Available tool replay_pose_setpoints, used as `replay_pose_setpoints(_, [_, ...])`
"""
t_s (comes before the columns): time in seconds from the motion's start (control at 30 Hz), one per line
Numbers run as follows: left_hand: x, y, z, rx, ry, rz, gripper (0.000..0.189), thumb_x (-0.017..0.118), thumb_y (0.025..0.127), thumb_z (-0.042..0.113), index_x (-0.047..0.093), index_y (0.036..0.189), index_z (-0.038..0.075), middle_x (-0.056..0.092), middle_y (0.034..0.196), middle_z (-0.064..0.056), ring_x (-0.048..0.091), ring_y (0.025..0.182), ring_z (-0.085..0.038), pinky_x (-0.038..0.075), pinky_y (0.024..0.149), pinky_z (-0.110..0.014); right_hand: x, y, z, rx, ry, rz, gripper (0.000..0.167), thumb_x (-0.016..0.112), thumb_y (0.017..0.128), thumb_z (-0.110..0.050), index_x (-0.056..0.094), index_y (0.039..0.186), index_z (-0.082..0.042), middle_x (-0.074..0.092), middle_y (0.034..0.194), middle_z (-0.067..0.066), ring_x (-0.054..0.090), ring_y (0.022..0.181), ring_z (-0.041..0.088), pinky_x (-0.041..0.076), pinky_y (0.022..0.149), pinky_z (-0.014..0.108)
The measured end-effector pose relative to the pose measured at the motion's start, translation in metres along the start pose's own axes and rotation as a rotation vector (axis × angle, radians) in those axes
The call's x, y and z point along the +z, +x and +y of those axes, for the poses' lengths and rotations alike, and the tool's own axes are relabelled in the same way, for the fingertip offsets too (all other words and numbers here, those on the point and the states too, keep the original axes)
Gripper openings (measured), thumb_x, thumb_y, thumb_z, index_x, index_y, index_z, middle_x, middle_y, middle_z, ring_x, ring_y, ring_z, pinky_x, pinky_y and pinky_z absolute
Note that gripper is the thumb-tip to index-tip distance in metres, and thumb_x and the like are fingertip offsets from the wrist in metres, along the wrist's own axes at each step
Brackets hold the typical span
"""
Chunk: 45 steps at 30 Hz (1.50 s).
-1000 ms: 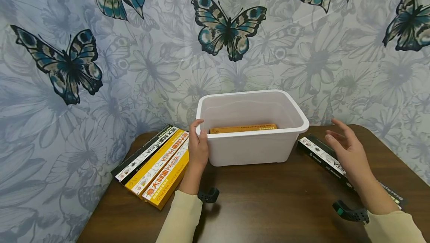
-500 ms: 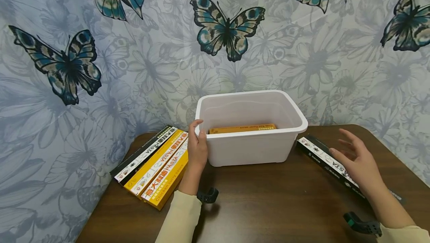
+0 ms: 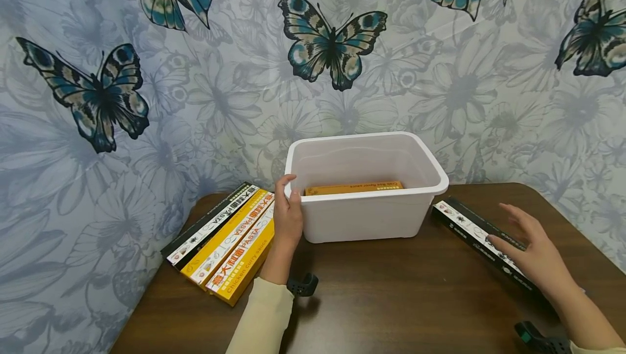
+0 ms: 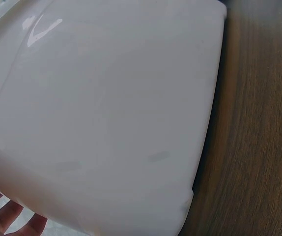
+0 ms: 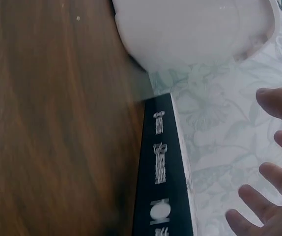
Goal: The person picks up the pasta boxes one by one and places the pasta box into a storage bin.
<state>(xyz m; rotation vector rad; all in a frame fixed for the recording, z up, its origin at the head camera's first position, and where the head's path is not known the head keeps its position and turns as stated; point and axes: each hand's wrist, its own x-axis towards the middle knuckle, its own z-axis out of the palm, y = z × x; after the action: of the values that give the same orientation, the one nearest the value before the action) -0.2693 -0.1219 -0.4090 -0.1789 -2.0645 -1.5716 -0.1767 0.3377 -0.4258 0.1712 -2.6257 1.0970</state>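
A white plastic bin [image 3: 362,218] stands mid-table against the wall. My left hand [image 3: 288,215] grips its left end, thumb in front and fingers round the side; in the left wrist view, fingertips [image 4: 8,216] show beyond the bin's wall [image 4: 106,98]. Inside the bin lies an orange-yellow box [image 3: 354,187], mostly hidden by the front wall. To the right, a long black-and-white pasta box [image 3: 481,240] lies slantwise on the table. Over its near half hovers my right hand [image 3: 535,253], fingers spread and holding nothing; the right wrist view shows these fingers [image 5: 259,201] beside the box [image 5: 163,172].
Left of the bin, a black pasta box [image 3: 210,223] and two yellow pasta boxes [image 3: 244,253] lie side by side on the brown wooden table [image 3: 381,299]. A butterfly-patterned wall covering [image 3: 235,98] rises right behind the table.
My right hand has moved right and nearer along the black pasta box, uncovering more of it. My left hand and the bin have stayed in place.
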Motion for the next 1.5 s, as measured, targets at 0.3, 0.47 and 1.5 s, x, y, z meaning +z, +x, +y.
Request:
replay_pose_setpoints(0.3, [-0.001,0.001,0.0,0.013,-0.008,0.01,0.043,0.038,0.097,0.034,0.046,0.137,0.019,0.051,0.143,-0.014,0.051,0.128,-0.033,0.038,0.107,-0.058,-0.007,-0.005,0.019,-0.016,-0.121,0.006,0.078,0.068,0.094,-0.023,0.026,0.157,-0.007,0.024,0.155,0.039,0.016,0.139,0.065,0.016,0.096,0.083])
replay_pose_setpoints(0.47, [-0.001,0.001,0.0,-0.003,-0.009,0.004,0.043,0.038,0.097,0.033,0.046,0.137,0.019,0.05,0.145,-0.013,0.05,0.129,-0.036,0.038,0.107,-0.059,-0.013,-0.008,0.03,0.097,-0.184,-0.111,0.083,0.063,0.097,-0.036,0.019,0.158,-0.003,0.021,0.153,0.043,0.027,0.128,0.069,0.028,0.088,0.079])
replay_pose_setpoints(1.5, [-0.001,-0.001,0.001,-0.034,0.012,-0.015,0.046,0.036,0.096,0.04,0.043,0.138,0.022,0.049,0.143,-0.018,0.052,0.123,-0.032,0.042,0.103,-0.058,-0.052,-0.04,0.098,0.073,-0.164,-0.423,0.079,0.063,0.098,-0.028,0.015,0.161,-0.021,0.013,0.135,-0.046,0.034,0.113,-0.023,0.049,0.072,0.034])
